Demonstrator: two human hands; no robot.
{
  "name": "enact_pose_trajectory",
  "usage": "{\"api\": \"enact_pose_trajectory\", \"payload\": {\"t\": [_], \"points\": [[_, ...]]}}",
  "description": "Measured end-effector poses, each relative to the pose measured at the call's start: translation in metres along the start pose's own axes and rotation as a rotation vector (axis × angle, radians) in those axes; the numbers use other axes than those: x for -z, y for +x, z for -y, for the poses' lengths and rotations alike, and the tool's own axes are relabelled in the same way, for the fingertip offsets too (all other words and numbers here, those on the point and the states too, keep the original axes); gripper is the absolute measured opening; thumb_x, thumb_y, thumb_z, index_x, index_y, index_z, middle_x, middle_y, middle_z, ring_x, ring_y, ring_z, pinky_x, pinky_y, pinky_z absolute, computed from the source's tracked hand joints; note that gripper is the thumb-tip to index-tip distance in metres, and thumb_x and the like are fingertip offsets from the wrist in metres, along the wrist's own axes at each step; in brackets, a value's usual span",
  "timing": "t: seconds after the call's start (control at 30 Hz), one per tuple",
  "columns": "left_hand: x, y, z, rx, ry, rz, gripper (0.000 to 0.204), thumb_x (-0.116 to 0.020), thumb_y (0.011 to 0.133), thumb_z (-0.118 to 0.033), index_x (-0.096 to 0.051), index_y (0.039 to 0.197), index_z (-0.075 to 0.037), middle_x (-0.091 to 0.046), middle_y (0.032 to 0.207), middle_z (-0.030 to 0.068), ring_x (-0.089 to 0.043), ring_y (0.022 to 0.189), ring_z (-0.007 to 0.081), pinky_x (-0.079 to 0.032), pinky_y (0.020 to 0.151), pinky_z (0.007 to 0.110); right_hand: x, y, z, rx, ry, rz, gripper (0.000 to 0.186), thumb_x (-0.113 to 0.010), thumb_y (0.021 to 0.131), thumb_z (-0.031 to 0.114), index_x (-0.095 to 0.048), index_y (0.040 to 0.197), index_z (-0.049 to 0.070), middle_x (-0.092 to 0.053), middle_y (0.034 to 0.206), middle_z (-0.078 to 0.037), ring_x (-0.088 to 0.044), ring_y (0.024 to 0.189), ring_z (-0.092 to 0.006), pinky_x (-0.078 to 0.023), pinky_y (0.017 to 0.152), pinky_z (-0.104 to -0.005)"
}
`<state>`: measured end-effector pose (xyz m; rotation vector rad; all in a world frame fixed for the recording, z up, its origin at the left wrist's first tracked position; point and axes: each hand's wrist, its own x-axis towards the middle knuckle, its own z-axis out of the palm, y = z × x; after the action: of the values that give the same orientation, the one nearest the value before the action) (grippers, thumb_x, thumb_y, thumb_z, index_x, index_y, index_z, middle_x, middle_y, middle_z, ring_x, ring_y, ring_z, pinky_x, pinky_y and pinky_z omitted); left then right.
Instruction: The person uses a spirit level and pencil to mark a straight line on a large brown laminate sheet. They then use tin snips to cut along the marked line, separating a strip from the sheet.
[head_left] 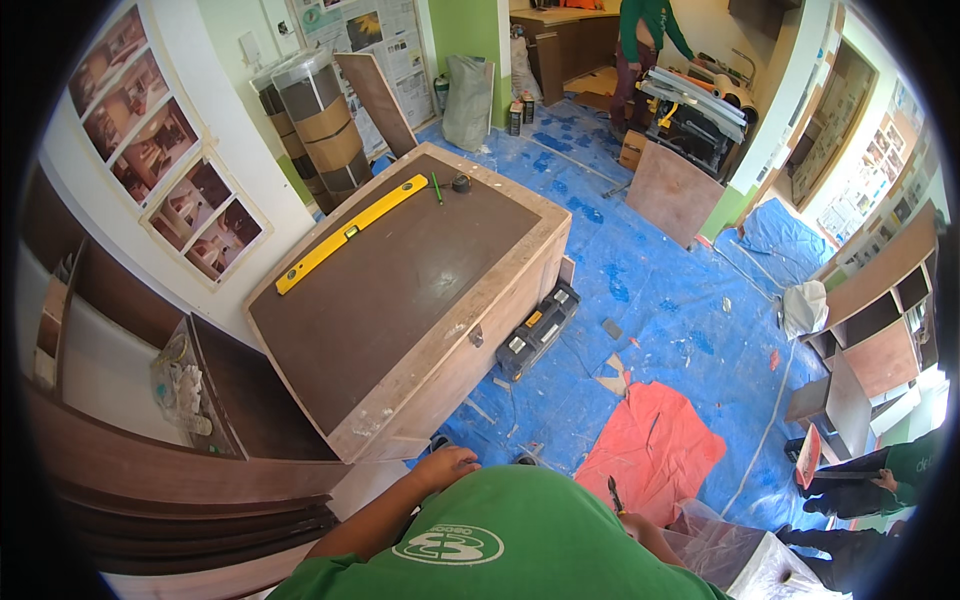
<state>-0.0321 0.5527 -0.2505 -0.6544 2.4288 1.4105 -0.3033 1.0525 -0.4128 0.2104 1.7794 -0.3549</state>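
Right hand (pixel 641 528), partly hidden by the green shirt (pixel 540 540), seems closed around a slim tool (pixel 614 494), perhaps pliers, seen against the red cloth (pixel 660 440). It should be stiff, hard and fairly light, best held low on the handles. Left hand (pixel 447 468) is loosely curled near the wooden box (pixel 400 300); whether it holds anything, I cannot tell.

The hand tool (pixel 614 492) is dark, the level (pixel 352 233) yellow, the sheet (pixel 660 335) blue.
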Motion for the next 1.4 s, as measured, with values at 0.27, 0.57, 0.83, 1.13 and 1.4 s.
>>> {"api": "enact_pose_trajectory", "payload": {"t": [0.27, 0.57, 0.83, 1.13, 1.4], "points": [[-0.001, -0.004, -0.004, -0.008, 0.001, -0.038, 0.05, -0.07, 0.102, -0.048, -0.074, 0.124, -0.003, -0.076, 0.119, 0.021, -0.072, 0.113, 0.0375, -0.057, 0.097, 0.045, -0.005, -0.003, 0.001, -0.001, 0.093, 0.009, 0.046, -0.089, 0.086, 0.051, -0.065, 0.088, 0.012, -0.055, 0.07, -0.004, -0.051, 0.055, -0.0187, -0.041, 0.054, -0.0416], [-0.003, -0.003, -0.008, -0.002, -0.008, -0.035, 0.051, -0.071, 0.102, -0.048, -0.074, 0.125, -0.003, -0.077, 0.118, 0.0202, -0.073, 0.113, 0.0363, -0.057, 0.097, 0.044, -0.003, 0.0, -0.006, 0.072, -0.055, 0.069, 0.042, -0.083, 0.089, 0.05, -0.07, 0.098, 0.011, -0.063, 0.08, -0.005, -0.059, 0.064, -0.0186, -0.046, 0.059, -0.0409], [-0.003, 0.0, -0.01, 0.022, 0.01, -0.006, 0.054, -0.069, 0.102, -0.05, -0.073, 0.128, -0.003, -0.076, 0.123, 0.0199, -0.071, 0.118, 0.0356, -0.056, 0.101, 0.044, -0.01, 0.015, -0.015, 0.042, 0.061, 0.065, 0.044, -0.086, 0.088, 0.054, -0.067, 0.095, 0.014, -0.052, 0.071, -0.002, -0.048, 0.057, -0.018, -0.042, 0.054, -0.0409], [-0.003, 0.003, -0.009, 0.026, 0.027, 0.008, 0.052, -0.069, 0.103, -0.048, -0.073, 0.129, -0.003, -0.077, 0.123, 0.0196, -0.072, 0.116, 0.0348, -0.057, 0.1, 0.044, -0.006, 0.021, -0.017, 0.012, -0.039, 0.079, 0.048, -0.083, 0.089, 0.05, -0.073, 0.109, 0.008, -0.066, 0.081, -0.007, -0.062, 0.065, -0.0199, -0.051, 0.059, -0.0411], [-0.001, 0.004, -0.01, -0.01, 0.085, 0.005, 0.053, -0.068, 0.102, -0.05, -0.074, 0.127, -0.004, -0.075, 0.124, 0.0202, -0.07, 0.115, 0.0377, -0.055, 0.1, 0.046, -0.014, 0.041, -0.02, -0.11, 0.115, -0.047, 0.035, -0.076, 0.095, 0.03, -0.075, 0.118, 0.003, -0.078, 0.098, -0.011, -0.073, 0.075, -0.021, -0.057, 0.067, -0.0425]]}}
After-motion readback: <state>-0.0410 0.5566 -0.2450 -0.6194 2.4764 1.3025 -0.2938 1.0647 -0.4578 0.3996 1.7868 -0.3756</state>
